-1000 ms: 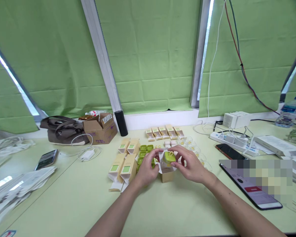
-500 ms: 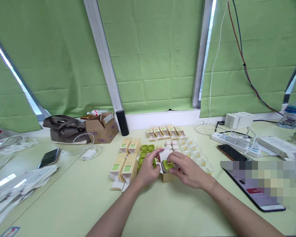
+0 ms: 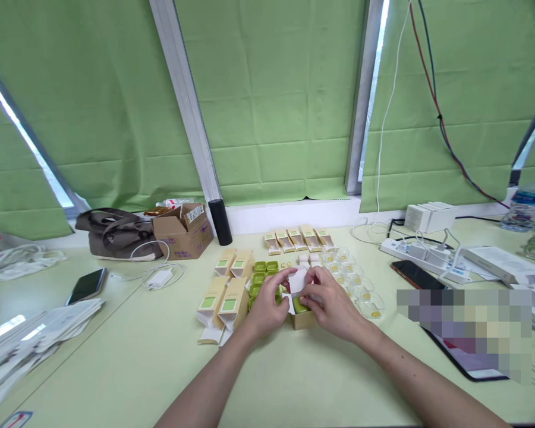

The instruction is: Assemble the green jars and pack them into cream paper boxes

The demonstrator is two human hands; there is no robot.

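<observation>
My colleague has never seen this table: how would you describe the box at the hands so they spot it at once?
Start at the pale table below the green blinds. Near its middle, the left hand and right hand are at a small tan box. Unlike the other tan boxes, it has a green piece in its open mouth.

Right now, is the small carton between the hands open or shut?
Open: the small carton has its white flap up, and a green lid shows inside.

No text can be read clearly. Purple print on the cardboard box (image 3: pixel 185 236) is too small to decipher
</observation>
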